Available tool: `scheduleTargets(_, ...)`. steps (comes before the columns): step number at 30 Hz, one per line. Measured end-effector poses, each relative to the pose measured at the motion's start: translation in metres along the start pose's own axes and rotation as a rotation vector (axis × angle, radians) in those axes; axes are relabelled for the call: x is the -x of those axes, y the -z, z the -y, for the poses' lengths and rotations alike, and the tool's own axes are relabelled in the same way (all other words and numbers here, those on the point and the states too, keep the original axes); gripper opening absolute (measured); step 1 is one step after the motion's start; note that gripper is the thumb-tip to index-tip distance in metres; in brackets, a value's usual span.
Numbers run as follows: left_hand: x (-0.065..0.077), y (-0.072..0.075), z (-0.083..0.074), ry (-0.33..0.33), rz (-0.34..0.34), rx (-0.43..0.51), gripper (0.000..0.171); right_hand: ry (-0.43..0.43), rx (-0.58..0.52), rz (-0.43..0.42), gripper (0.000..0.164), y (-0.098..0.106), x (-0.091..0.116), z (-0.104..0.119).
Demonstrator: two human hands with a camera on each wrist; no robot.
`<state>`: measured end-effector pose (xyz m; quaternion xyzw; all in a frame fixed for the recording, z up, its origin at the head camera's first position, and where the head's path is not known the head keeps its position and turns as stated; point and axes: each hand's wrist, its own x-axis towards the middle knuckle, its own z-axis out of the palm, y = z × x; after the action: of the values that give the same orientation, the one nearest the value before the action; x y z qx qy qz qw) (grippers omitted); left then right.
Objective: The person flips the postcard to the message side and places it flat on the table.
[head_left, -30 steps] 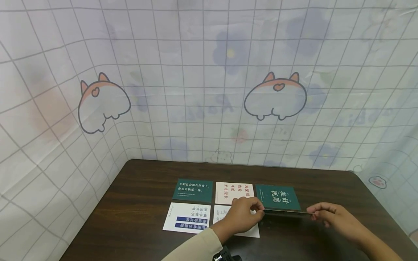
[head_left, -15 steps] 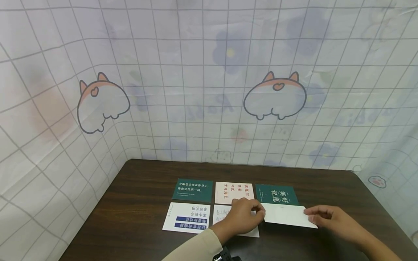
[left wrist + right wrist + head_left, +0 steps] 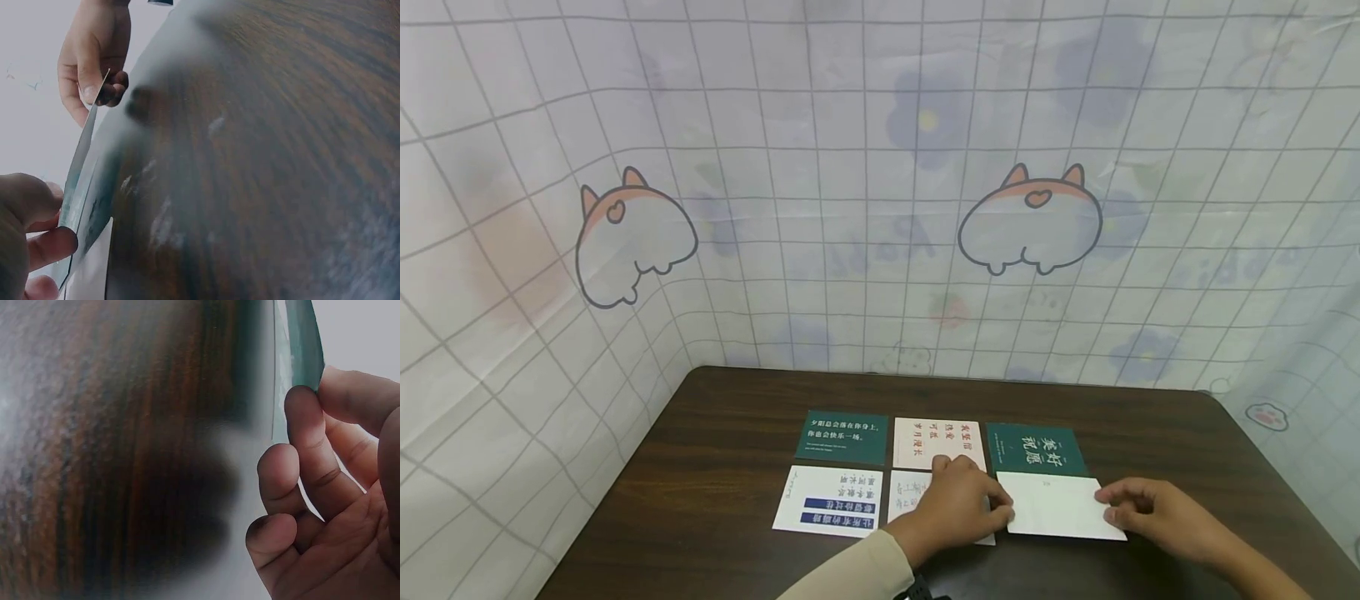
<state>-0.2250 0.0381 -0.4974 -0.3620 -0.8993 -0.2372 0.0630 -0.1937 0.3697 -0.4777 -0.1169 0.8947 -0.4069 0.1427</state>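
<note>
A white card point(image 3: 1060, 504), faint small print near its far edge, is pinched at both ends between my hands in the head view. The left hand point(image 3: 958, 504) grips its left end, the right hand point(image 3: 1157, 512) its right end between thumb and fingers. The left wrist view shows the card edge-on, above the table. In the right wrist view its other side looks green point(image 3: 304, 344). Just beyond it lies a green card point(image 3: 1041, 450) with white characters. A white card point(image 3: 906, 492) with grey writing lies partly hidden under the left hand.
More cards lie in rows on the dark wooden table point(image 3: 700, 492): a green one point(image 3: 842, 439), a cream one point(image 3: 936, 442) with red characters, and a white one point(image 3: 827, 496) with blue bands. A gridded cloth point(image 3: 865, 250) hangs behind the table.
The held card has tipped from edge-on to showing its white face, its near edge lowering toward me. Both hands have kept their grip and shifted only slightly.
</note>
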Motion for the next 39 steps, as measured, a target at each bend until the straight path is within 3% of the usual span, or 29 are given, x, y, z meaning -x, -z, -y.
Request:
scheduleTargets(6, 0.000, -0.005, -0.001, 0.015, 0.014, -0.044, 0.010, -0.026, 0.053, -0.009, 0.034, -0.004, -0.001, -0.001)
scheduleTargets(10, -0.001, -0.007, -0.003, 0.014, 0.021, -0.091, 0.010, 0.002, 0.071, -0.006, 0.033, -0.006, -0.001, -0.001)
scheduleTargets(23, 0.000, -0.005, -0.008, -0.059, 0.011, -0.240, 0.011, 0.041, 0.146, 0.005, 0.029, -0.009, -0.001, 0.001)
scheduleTargets(39, 0.000, -0.001, -0.015, -0.090, 0.012, -0.329, 0.009, 0.040, 0.213, 0.001, 0.025, -0.011, -0.002, 0.003)
